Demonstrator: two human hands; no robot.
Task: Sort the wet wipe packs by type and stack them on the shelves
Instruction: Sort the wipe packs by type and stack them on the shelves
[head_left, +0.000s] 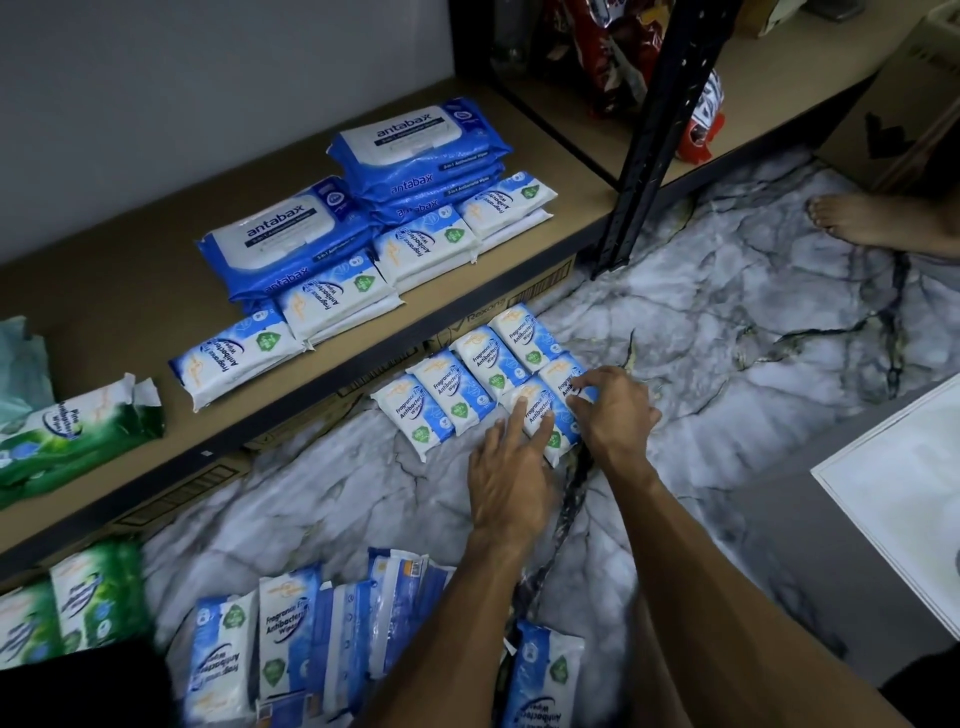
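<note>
— Marbled floor (727, 322) filled most of the view, didn't it? What lay closest?

— At the floor's near edge sat a loose pile (311, 639) of blue-and-white wipe packs, with green packs (78, 608) off to its left.

— And the hands?

— Both reached past the pile. The left hand (511, 470) lay flat with straight fingers, its tips touching the near pack (535, 410). The right hand (615, 410) had its fingers curled onto the neighbouring pack (560, 378), apparently pinching its edge.

— How did those two lie?

— Side by side and touching, with their long axes square to the shelf's front edge. Just beyond them, tight against each other, ran a row of four packs (452, 397) with the same heading, close under that edge.

— So where would they go?

— I judged onto the shelf (130, 270), up and to the left of both hands, with the left hand nearer. Along its front edge matching small packs (337, 296) were stacked with their long axes along the edge, so each floor pack would need a quarter turn. Behind them stood big blue packs (291, 234), and a green pack (67, 436) lay at the shelf's left end.
</note>
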